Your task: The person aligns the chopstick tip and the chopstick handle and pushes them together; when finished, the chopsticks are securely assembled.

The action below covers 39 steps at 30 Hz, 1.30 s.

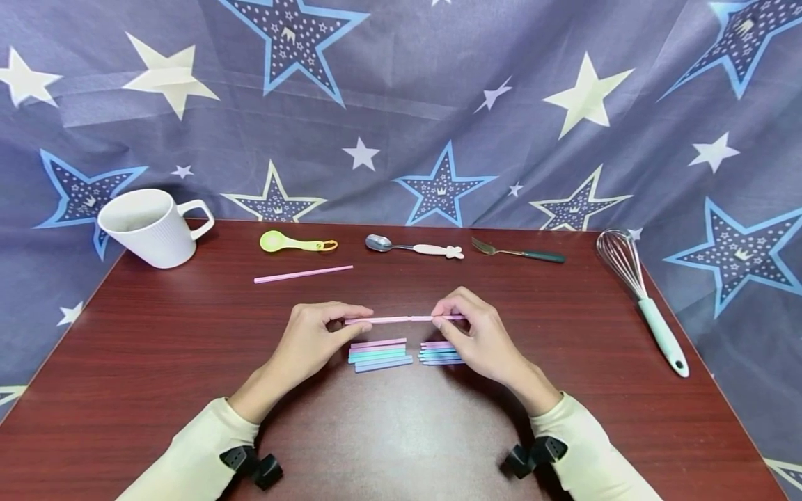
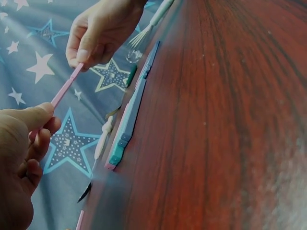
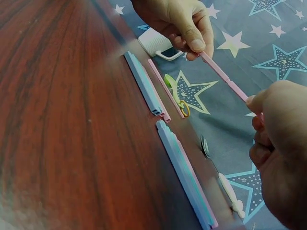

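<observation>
No writing or numbers were legible; small pale crown emblems [image 1: 441,191] marked the large, patterned stars [image 1: 444,175] on the grey-blue fabric backdrop [image 1: 413,90].

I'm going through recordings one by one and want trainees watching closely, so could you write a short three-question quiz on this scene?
1. True or false: the fork lies between the whisk and the metal spoon.
2. The stick held by the left grip and right grip is: a) blue, b) pink, c) green.
3. What sits at the far left corner of the table?

Key: 1. True. 2. b. 3. A white mug.
</observation>
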{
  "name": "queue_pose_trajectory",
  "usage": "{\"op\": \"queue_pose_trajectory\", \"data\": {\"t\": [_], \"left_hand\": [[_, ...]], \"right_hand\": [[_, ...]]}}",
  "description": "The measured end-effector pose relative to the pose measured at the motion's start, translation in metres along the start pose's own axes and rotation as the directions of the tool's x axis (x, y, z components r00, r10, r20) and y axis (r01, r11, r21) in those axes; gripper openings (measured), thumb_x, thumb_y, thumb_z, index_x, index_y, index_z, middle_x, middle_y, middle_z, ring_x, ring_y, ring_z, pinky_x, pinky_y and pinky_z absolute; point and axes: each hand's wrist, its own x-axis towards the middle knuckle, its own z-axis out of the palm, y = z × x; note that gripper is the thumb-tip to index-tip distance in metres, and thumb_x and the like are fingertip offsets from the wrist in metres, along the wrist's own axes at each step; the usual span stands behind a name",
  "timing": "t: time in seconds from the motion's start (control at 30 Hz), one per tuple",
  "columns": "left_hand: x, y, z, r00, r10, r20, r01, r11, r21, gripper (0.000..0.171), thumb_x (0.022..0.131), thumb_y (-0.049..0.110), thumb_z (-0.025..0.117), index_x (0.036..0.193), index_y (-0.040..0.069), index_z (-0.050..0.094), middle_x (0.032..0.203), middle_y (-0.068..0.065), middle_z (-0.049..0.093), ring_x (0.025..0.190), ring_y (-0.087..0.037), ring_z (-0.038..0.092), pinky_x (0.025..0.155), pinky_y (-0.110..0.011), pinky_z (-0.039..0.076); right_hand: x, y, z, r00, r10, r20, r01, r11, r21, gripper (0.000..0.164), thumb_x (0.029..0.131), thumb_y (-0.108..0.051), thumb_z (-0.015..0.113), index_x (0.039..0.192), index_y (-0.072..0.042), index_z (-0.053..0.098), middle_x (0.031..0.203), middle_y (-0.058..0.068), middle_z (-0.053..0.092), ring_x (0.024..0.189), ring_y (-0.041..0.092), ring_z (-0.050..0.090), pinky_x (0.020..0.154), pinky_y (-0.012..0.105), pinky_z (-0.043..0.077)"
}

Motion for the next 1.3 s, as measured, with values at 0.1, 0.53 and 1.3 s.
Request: {"op": "queue_pose_trajectory", "data": {"t": [0.1,0.53,1.3], "left_hand": [[0.000,-0.001,0.001,0.999,0.046,-0.007,-0.046,0.999,0.003,0.013,0.086,0.018,0.085,0.098,0.022,0.083,0.077,0.012,0.071,0.060,0.000,0.045,0.053,-0.013,0.032],[-0.003,0.000,0.004,0.994,0.100,-0.045,-0.099,0.995,0.023,0.012,0.086,0.016,0.084,0.096,0.022,0.082,0.087,0.007,0.079,0.061,0.001,0.049,0.054,-0.013,0.034],[-0.003,0.003,0.011,0.966,0.233,-0.108,-0.237,0.971,-0.025,0.016,0.082,0.007,0.086,0.096,0.015,0.083,0.082,0.003,0.080,0.059,0.002,0.051,0.051,-0.012,0.031]], "right_hand": [[0.000,0.000,0.001,1.000,-0.008,-0.003,0.008,1.000,0.010,0.010,0.092,-0.006,0.075,0.096,-0.015,0.073,0.091,-0.003,0.066,0.082,0.010,0.058,0.072,0.021,0.046],[0.001,-0.003,0.004,0.999,-0.016,-0.028,0.017,0.999,0.051,0.011,0.090,-0.002,0.077,0.095,-0.012,0.075,0.090,-0.003,0.067,0.084,0.009,0.061,0.076,0.019,0.048],[-0.001,-0.004,0.009,0.995,-0.066,-0.081,0.070,0.996,0.058,0.005,0.096,-0.010,0.073,0.095,-0.005,0.071,0.090,0.001,0.068,0.079,0.010,0.056,0.067,0.019,0.045]]}}
